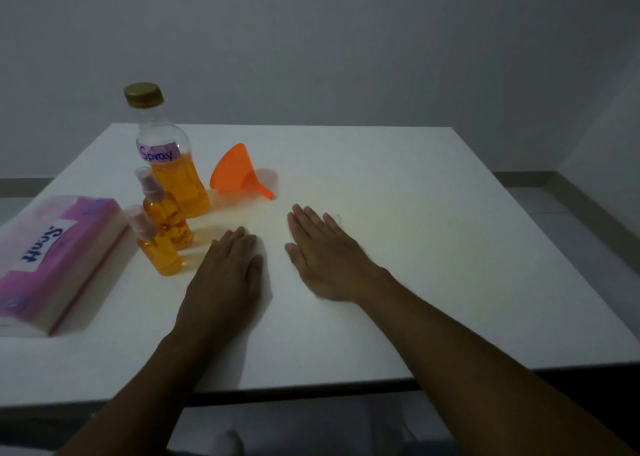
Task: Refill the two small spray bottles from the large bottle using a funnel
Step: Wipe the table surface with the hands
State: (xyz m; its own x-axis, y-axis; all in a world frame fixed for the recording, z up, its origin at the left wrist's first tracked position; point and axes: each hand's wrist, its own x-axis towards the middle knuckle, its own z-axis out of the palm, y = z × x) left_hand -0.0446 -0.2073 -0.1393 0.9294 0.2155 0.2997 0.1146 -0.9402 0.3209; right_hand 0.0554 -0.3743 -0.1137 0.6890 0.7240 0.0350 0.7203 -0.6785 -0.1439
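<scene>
Leaning over the desk point(398, 185), pressing left hand point(225, 275) and right hand point(325, 265) flat, fingers straight, gripping nothing. Facing the capped large bottle point(173, 178) upright at far left, roughly half full of orange liquid. Noting the far spray bottle point(166, 213) and near spray bottle point(156, 247) upright just left of the left hand, both holding orange liquid. Spotting the funnel point(233, 175) lying on its side beyond both hands, spout pointing near-right.

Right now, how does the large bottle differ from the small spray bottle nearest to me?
The large bottle is much taller and wider than the nearest small spray bottle. The large bottle has a gold screw cap; the small spray bottle has a pinkish spray top. The large bottle bears a purple "Spray" label; the small spray bottle shows none. Both stand upright and hold orange liquid.
</scene>
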